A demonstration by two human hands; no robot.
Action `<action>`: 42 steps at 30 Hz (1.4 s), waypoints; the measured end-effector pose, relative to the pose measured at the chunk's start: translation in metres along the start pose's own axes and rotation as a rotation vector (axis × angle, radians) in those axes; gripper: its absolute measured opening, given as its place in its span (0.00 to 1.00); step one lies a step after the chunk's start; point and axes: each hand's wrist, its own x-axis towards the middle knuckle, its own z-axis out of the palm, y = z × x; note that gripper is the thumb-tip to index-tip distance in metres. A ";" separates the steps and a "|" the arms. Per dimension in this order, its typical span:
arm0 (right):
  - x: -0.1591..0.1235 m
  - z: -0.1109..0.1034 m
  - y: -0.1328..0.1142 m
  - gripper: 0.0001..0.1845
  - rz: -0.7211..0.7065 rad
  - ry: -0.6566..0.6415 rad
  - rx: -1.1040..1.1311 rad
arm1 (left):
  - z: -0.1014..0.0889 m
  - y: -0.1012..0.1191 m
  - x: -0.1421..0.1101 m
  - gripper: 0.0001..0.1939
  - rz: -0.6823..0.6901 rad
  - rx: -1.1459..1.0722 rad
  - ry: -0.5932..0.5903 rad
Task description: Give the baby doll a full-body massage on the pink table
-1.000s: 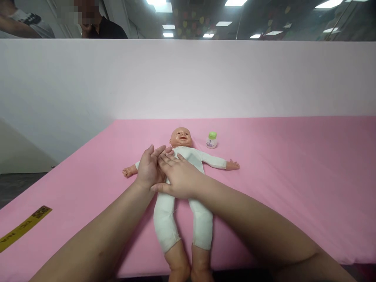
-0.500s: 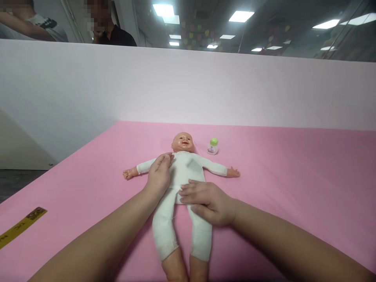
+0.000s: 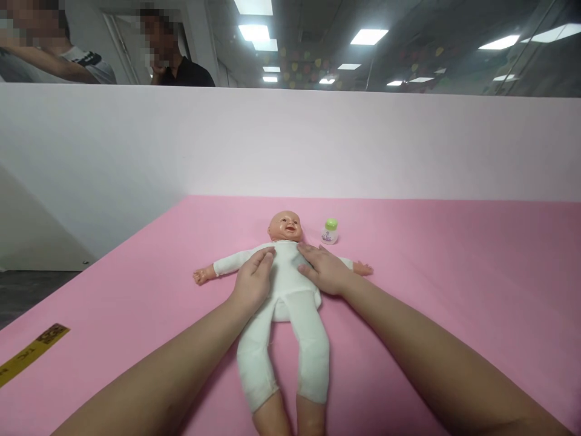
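A baby doll (image 3: 290, 272) with a white cloth body lies face up, its arms spread and its head away from me. My left hand (image 3: 255, 275) rests against the left side of its chest, fingers together and stretched toward its shoulder. On the other side, my right hand (image 3: 324, 268) lies with fingers extended over the chest and upper arm, partly covering a grey patch. Neither hand grips anything. Beyond my right hand, a small jar (image 3: 330, 232) with a green lid stands beside the doll's head.
The doll lies on a pink covered table (image 3: 454, 272), with a white partition (image 3: 363, 145) along its back. A yellow printed strip (image 3: 34, 354) is stuck at the left front. Two people (image 3: 181, 63) appear behind the partition at the upper left.
My right hand has moved up from the doll's hip to its chest and shoulder. The left hand stays at the chest. The view has tilted slightly upward.
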 end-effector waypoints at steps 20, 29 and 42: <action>-0.004 -0.004 0.002 0.30 0.027 0.064 0.042 | -0.018 0.019 0.014 0.20 0.321 0.342 -0.648; -0.009 -0.002 0.006 0.30 0.034 0.099 0.093 | -0.032 -0.028 0.055 0.28 0.356 0.642 -0.377; -0.048 -0.014 -0.076 0.17 -0.637 0.009 0.524 | -0.045 -0.034 0.061 0.31 0.368 0.917 -0.372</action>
